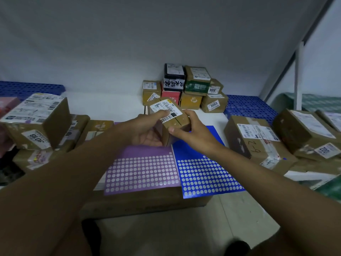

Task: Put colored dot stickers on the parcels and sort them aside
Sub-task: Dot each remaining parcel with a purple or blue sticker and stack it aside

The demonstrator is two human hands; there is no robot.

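We grip the small parcel (170,115) above the purple sticker sheet (142,169), left hand (147,130) and right hand (191,132) clasping it; a dot seems due next.

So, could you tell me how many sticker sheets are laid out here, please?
2. The purple sheet lies on the big carton below the left hand; the blue sheet lies beside it under the right hand. Others may be hidden beneath.

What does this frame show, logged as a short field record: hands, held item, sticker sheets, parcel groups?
held item: small brown parcel, white barcode label up
left hand: grips parcel, thumb on label
right hand: grips parcel's right side
sticker sheets: purple sheet left, blue sheet right, on a carton
parcel groups: rear stack; left pile; right pile
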